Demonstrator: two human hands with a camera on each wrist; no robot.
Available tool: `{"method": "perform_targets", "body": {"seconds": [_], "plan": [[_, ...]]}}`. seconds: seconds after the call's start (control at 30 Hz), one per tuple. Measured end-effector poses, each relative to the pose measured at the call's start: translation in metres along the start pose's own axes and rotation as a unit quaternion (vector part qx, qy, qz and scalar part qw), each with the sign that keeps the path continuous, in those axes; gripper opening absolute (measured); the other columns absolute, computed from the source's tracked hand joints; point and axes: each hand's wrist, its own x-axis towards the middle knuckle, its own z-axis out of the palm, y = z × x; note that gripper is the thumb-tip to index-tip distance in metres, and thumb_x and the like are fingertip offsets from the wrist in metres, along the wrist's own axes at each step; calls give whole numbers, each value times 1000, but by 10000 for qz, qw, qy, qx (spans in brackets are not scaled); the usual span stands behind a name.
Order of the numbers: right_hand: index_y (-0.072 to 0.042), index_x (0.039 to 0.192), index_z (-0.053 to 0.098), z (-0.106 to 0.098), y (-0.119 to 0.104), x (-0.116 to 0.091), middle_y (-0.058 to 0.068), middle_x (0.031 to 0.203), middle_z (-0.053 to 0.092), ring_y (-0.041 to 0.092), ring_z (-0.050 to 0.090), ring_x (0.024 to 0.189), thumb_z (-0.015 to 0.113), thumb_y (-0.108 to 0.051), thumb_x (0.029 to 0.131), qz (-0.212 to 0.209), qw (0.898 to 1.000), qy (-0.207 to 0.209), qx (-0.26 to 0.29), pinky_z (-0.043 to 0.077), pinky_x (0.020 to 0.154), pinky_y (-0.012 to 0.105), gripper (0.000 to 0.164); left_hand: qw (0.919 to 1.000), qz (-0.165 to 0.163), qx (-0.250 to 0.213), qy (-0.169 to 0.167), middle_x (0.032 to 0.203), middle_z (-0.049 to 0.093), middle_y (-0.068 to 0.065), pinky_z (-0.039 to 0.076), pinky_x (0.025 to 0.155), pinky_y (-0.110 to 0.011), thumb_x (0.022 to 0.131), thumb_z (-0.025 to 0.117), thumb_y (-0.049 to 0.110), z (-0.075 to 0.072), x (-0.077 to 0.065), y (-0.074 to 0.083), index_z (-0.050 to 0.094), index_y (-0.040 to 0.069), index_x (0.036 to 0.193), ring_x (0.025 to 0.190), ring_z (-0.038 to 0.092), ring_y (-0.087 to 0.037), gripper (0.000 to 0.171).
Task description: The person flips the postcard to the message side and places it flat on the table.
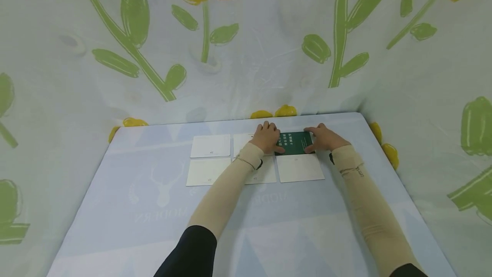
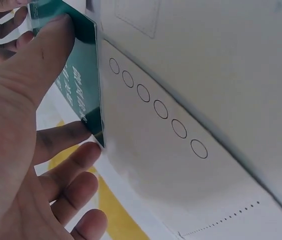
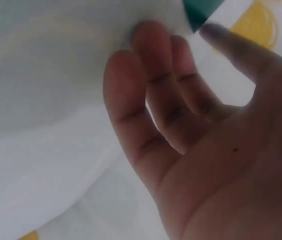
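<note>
A dark green postcard with white writing lies at the back right of a block of white postcards. My left hand holds its left end, the thumb on the green face and the index finger at the far corner in the left wrist view. At its right end my right hand spans the card between thumb and index finger. Other fingers of the right hand stand off the card. Just left of the green card, a white postcard shows a row of printed circles; my left hand partly covers it in the head view.
More white postcards lie in two rows, among them one at the near right and one at the back left. The pale blue table meets a flower-patterned cloth wall at its back edge.
</note>
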Motion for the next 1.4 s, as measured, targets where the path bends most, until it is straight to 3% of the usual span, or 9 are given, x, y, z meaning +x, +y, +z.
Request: {"method": "perform_targets", "body": {"seconds": [0.2,0.5,0.8,0.97,1.23,1.4], "plan": [[-10,154,38,-1,-1,-1,26,136,39,41,49,120,84,-32,85,105,9998,5,150,41,102,62,86,9998,5,35,174,140,54,-10,39,104,-42,88,64,68,0,-3,0,59,10,139,122,45,-27,78],[-12,153,37,3,0,-1,29,137,42,43,51,121,85,-29,84,103,9992,200,327,41,102,61,86,9985,-140,-72,517,129,59,-9,42,93,-39,85,68,67,6,-4,3,64,9,130,110,47,-25,74],[-10,149,40,7,0,-6,27,129,51,41,58,114,89,-27,80,-112,9972,695,268,47,94,58,86,9960,-188,-209,848,122,62,-7,42,88,-37,82,72,68,9,-6,2,59,12,137,105,49,-24,79],[-6,144,41,7,-5,-11,24,122,57,38,60,107,87,-21,83,-202,9944,1019,186,49,90,56,78,9936,-261,-344,1044,123,61,-6,43,87,-35,80,76,66,9,-4,2,55,13,139,103,49,-23,81],[-3,144,41,8,-7,-21,22,113,61,34,61,97,83,-16,86,-375,9877,1503,208,51,81,51,73,9860,-415,-774,1418,119,62,-2,44,86,-33,85,79,51,6,-2,1,61,17,132,101,50,-20,61],[-1,143,45,9,-5,-25,21,109,63,33,61,94,79,-14,89,-507,9846,1664,163,51,79,49,65,9837,-473,-973,1435,117,65,-3,48,83,-32,91,74,47,2,-5,-2,65,15,129,101,54,-20,50]]}}
